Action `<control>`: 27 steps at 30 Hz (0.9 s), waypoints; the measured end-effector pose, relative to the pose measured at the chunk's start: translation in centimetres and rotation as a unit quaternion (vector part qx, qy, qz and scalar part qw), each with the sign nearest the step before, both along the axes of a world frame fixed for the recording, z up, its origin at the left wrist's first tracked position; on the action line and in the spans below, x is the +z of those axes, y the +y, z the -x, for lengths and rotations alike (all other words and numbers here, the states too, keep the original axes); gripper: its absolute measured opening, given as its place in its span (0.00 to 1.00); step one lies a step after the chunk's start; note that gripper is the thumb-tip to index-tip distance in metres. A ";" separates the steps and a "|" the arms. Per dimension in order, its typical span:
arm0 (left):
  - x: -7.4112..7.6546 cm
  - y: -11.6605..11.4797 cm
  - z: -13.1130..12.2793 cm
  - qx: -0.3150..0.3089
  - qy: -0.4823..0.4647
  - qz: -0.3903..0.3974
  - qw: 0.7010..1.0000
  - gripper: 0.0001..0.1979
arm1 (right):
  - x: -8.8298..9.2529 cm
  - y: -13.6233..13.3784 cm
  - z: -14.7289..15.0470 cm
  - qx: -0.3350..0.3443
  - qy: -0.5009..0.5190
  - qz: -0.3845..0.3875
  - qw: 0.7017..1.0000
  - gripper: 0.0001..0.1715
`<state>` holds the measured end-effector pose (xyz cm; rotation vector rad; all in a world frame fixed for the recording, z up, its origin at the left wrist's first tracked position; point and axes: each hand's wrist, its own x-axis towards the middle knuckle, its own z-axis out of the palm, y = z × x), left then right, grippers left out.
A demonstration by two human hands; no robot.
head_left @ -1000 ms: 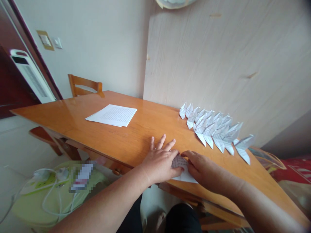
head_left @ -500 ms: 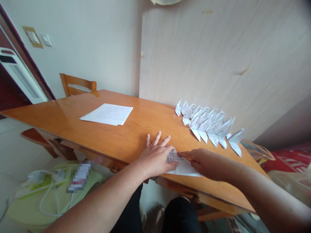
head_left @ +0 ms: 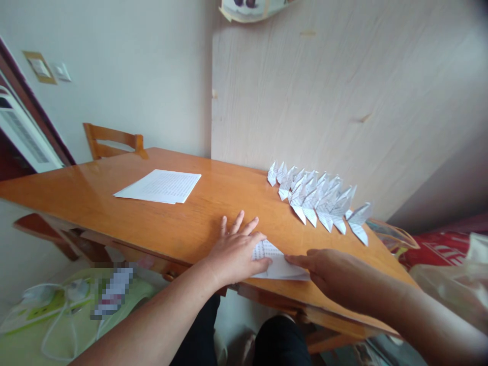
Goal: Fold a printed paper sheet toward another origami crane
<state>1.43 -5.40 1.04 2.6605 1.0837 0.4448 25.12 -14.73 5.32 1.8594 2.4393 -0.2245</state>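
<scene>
My left hand (head_left: 233, 250) lies flat with fingers spread on a partly folded sheet of printed paper (head_left: 275, 263) near the front edge of an orange wooden table (head_left: 114, 198). My right hand (head_left: 331, 275) rests on the sheet's right side, its fingers stretched together and pressing along a fold. Past the hands, a row of several folded paper cranes (head_left: 317, 199) stands along the table's far right edge.
A stack of printed sheets (head_left: 159, 186) lies on the table's left middle. A wooden chair (head_left: 110, 140) stands behind the table. A pale wooden board (head_left: 343, 96) leans against the wall. A green stool with cables (head_left: 57, 315) sits below left.
My right hand has slid rightward and toward me along the paper's edge, uncovering more of the sheet. My left hand stays pressed on the paper. The view has shifted slightly.
</scene>
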 end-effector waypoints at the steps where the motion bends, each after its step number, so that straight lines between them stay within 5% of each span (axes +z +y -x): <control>1: 0.0 0.0 0.0 0.000 0.001 0.000 1.000 0.28 | 0.1 -0.3 -0.1 0.001 -0.006 -0.003 1.000 0.34; 7: 0.0 0.1 0.1 0.001 0.007 0.001 1.000 0.28 | 0.4 -1.8 -0.1 0.004 -0.051 -0.013 0.999 0.35; 27: 0.4 0.2 0.1 0.011 0.032 0.019 0.999 0.28 | -3.8 -4.9 -3.4 0.066 -0.109 -0.175 0.976 0.34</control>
